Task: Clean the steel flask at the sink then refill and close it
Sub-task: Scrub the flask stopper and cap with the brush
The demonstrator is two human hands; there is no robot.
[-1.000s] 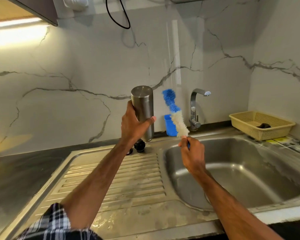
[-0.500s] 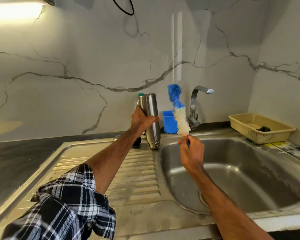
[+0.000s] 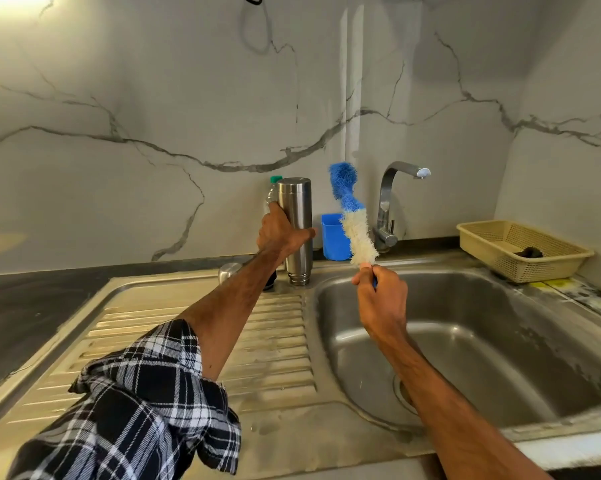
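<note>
At centre frame, on the ledge of the sink [image 3: 195, 327] by the rim of its basin [image 3: 499, 341], the left hand [image 3: 278, 233] grips the steel flask [image 3: 297, 206], while the right hand [image 3: 382, 299] clutches the brush [image 3: 356, 233] above the open basin.

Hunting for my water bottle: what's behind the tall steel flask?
A clear plastic bottle with a green cap peeks out behind the tall steel flask, at its left. The flask and the left hand gripping it cover the rest.
</note>
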